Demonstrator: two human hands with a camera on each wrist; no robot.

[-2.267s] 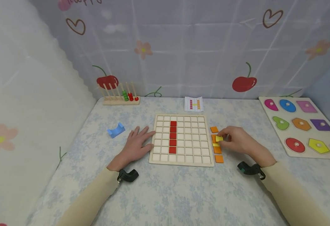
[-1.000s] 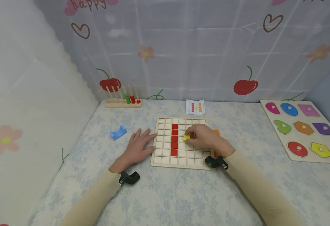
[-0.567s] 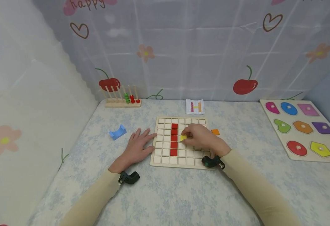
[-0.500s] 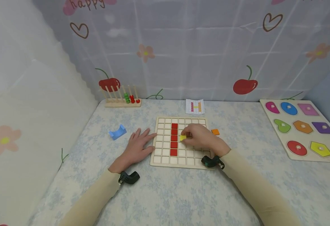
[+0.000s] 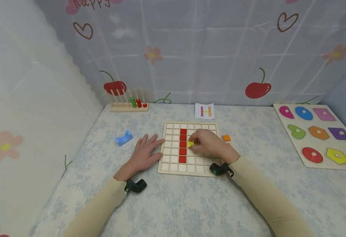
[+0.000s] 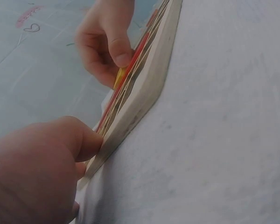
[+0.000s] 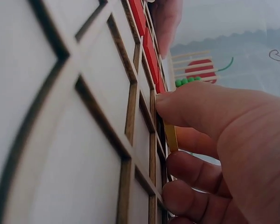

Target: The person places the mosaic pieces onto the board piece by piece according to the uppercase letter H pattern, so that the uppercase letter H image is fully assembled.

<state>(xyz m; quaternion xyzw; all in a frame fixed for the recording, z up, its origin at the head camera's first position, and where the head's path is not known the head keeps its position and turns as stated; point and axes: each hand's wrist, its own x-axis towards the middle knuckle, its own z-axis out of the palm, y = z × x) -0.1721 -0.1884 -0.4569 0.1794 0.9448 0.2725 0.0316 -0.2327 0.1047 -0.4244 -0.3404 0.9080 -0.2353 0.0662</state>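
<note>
My right hand [image 5: 206, 142] pinches a yellow square tile [image 5: 190, 144] over the wooden grid board [image 5: 191, 173]. The tile is at the cell just right of the middle red tile [image 5: 183, 144]; in the right wrist view the yellow tile [image 7: 171, 136] stands tilted between thumb and fingers. Several red tiles fill a column of the grid. My left hand [image 5: 144, 154] lies with its fingers spread at the board's left edge. In the left wrist view its thumb [image 6: 86, 142] touches the board's rim [image 6: 144, 93].
Orange tiles [image 5: 226, 138] lie right of the board, partly hidden by my right hand. Behind it is a pattern card [image 5: 204, 111]. A pegged bead rack [image 5: 129, 108] stands back left, near a blue curved piece [image 5: 123, 138]. A shape puzzle board [image 5: 318, 133] lies at right.
My right hand has carried the yellow tile left from beside the board to the cell next to the red column, edging slightly left and lower lately. My left hand has stayed put.
</note>
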